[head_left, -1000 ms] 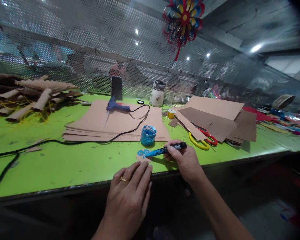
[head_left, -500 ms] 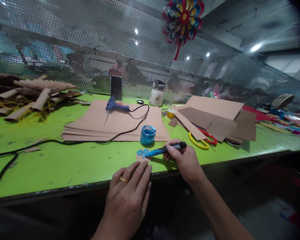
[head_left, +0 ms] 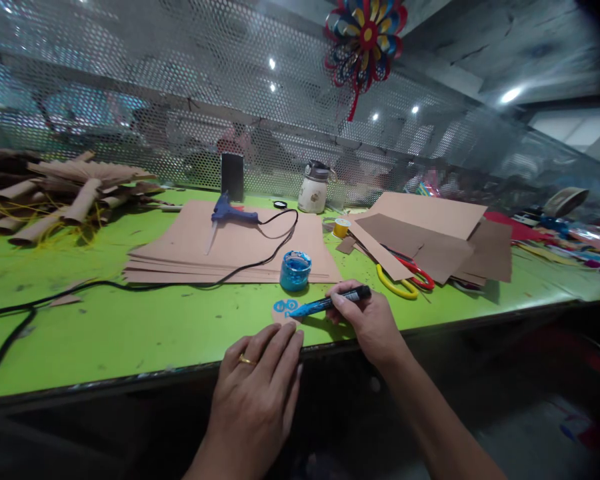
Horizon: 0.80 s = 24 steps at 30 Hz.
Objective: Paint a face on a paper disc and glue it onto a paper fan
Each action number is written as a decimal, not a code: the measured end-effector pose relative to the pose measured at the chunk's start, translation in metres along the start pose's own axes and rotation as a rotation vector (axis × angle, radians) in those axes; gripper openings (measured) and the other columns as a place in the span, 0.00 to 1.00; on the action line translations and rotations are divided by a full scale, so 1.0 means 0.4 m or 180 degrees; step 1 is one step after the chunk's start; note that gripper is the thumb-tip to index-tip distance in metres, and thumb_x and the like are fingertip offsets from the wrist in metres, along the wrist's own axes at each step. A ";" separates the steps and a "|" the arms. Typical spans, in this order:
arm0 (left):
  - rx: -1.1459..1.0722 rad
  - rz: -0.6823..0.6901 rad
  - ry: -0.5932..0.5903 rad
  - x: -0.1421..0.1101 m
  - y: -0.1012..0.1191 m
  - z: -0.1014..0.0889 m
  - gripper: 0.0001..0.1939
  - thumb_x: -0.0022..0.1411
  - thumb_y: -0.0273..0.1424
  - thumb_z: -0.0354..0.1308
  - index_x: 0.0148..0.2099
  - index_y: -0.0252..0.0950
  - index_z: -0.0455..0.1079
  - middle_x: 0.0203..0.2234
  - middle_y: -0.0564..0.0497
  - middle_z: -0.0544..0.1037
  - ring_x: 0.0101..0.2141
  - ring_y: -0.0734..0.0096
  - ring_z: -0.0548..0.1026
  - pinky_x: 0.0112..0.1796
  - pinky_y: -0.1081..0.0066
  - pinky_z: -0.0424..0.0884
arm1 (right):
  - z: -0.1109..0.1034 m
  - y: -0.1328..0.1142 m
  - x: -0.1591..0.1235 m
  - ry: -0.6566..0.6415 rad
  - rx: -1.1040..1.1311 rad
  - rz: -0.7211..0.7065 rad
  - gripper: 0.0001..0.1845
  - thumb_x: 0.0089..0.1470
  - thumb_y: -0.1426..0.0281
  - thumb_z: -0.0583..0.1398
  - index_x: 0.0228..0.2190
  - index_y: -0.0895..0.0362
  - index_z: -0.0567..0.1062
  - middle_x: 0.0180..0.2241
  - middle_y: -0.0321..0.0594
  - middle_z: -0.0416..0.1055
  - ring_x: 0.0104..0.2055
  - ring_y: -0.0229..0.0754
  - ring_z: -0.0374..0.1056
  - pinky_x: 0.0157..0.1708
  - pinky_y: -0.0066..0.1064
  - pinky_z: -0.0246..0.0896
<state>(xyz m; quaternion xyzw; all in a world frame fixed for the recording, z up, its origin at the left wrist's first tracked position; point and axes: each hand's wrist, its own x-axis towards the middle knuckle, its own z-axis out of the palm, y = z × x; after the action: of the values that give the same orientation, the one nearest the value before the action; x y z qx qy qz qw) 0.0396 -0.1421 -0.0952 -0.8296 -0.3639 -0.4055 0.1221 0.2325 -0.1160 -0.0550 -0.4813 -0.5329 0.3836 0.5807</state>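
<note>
A small rounded piece of brown card (head_left: 280,316) lies at the table's front edge, with blue painted rings on it. The outstretched fingertips of my left hand (head_left: 263,373) rest flat on its near edge, a gold ring on one finger. My right hand (head_left: 363,317) is closed around a black marker pen (head_left: 325,304), its front end smeared with blue paint. The pen's tip touches or nearly touches the card below the rings. Just behind the card stands an uncovered jar of blue paint (head_left: 296,272), smeared around its rim.
Brown paper sheets (head_left: 180,233) carry a blue glue gun (head_left: 235,212) with a black cord (head_left: 175,287). Scissors (head_left: 399,283), a yellow spool (head_left: 341,228) and more paper (head_left: 410,243) lie right. Behind are a bottle (head_left: 313,190) and phone (head_left: 233,177); rolled paper tubes (head_left: 80,200) lie left.
My right hand and the pen have shifted slightly left, and the blue marking below the rings looks a little fuller. My left hand stays in place on the card.
</note>
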 end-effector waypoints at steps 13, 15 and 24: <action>0.0038 0.0046 0.0024 0.004 -0.002 -0.001 0.15 0.66 0.28 0.52 0.53 0.36 0.71 0.51 0.51 0.75 0.49 0.61 0.73 0.48 0.60 0.61 | -0.004 0.029 0.008 0.0253 0.0617 -0.0033 0.08 0.52 0.66 0.65 0.31 0.58 0.75 0.20 0.33 0.72 0.22 0.34 0.66 0.24 0.24 0.62; 0.0037 0.0084 0.0051 0.005 -0.003 -0.001 0.16 0.65 0.28 0.52 0.54 0.36 0.70 0.52 0.51 0.75 0.49 0.62 0.73 0.48 0.61 0.61 | -0.002 0.032 0.011 0.0453 0.0738 -0.0061 0.08 0.51 0.66 0.65 0.30 0.58 0.74 0.19 0.33 0.71 0.21 0.34 0.65 0.23 0.25 0.61; 0.0053 0.0130 -0.0012 0.001 -0.005 -0.005 0.16 0.65 0.28 0.52 0.55 0.37 0.70 0.52 0.50 0.75 0.49 0.62 0.73 0.48 0.60 0.61 | 0.022 0.035 0.013 0.1302 0.0915 -0.0318 0.13 0.52 0.62 0.64 0.25 0.58 0.71 0.13 0.30 0.66 0.15 0.32 0.57 0.15 0.22 0.51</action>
<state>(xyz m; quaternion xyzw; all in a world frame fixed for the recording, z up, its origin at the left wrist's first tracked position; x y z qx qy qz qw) 0.0370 -0.1415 -0.0937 -0.8366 -0.3505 -0.3982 0.1366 0.2253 -0.1065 -0.0675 -0.4344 -0.3674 0.3209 0.7572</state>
